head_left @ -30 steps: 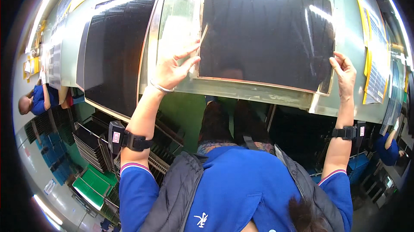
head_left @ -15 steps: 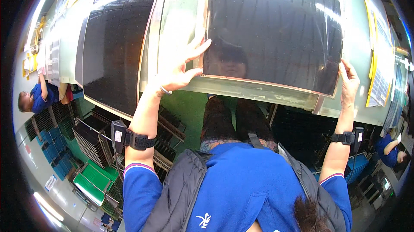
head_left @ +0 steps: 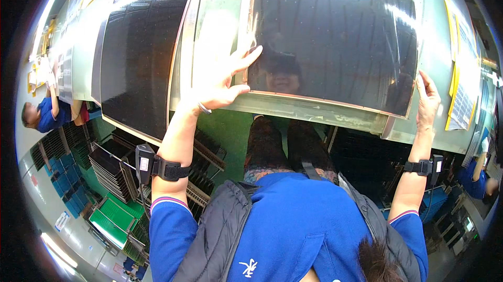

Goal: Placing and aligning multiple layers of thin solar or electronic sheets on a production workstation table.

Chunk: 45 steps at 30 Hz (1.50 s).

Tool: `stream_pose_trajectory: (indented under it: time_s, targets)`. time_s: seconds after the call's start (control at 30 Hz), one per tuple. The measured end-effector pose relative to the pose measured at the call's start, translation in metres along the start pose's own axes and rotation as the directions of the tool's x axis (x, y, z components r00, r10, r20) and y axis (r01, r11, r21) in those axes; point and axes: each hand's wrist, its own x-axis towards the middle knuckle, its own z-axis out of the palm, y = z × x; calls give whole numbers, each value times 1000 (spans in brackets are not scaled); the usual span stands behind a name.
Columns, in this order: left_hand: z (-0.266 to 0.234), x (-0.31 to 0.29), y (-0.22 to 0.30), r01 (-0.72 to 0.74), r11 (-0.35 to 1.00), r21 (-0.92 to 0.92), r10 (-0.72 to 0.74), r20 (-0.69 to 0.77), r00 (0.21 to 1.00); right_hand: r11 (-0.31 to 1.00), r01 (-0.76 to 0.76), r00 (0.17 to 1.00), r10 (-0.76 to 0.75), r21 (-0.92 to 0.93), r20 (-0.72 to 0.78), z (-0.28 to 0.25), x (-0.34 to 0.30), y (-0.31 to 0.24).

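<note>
A large, dark, glossy rectangular panel point(head_left: 340, 46) with a thin copper-coloured rim lies flat before me on the pale worktable point(head_left: 314, 110). At its near left corner is my left hand point(head_left: 222, 80), its thumb and index finger spread apart and touching the panel's edge. On the opposite side, my right hand point(head_left: 427, 96) has its fingers closed at the panel's right edge, near the front corner. Some of the right fingers are partly hidden. Ceiling light glares off the panel's far part.
Another dark panel point(head_left: 141, 56) lies to the left. Yellow-edged sheets point(head_left: 461, 77) are at the right. Below stand racks of dark boards point(head_left: 112, 169) and a green rack point(head_left: 112, 219). One co-worker point(head_left: 50, 111) is at far left, another point(head_left: 477, 182) at far right.
My left hand has shifted slightly right along the panel's corner. My right hand has moved slightly outward. The panel is almost unmoved. The far-right co-worker has raised a gloved hand.
</note>
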Motion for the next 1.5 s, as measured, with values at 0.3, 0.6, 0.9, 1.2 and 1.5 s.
stream_pose_trajectory:
  time_s: [0.3,0.6,0.9,1.2,1.5]
  targets:
    - [5,8,-3,-5,997,83,9,-41,999,1000,-5,1000,5,-28,-9,-8,6,-4]
    - [-2,10,14,129,992,13,-130,65,989,699,-368,868,21,613,497,-5,114,-29]
    - [-8,18,25,117,987,-111,-110,67,992,429,415,865,-459,-802,202,48,182,-36]
    - [-9,20,21,140,989,-42,-136,83,987,465,385,893,-407,-797,194,51,184,-39]
    - [-12,11,21,189,981,41,-192,101,976,414,283,952,-235,-865,199,69,178,-66]
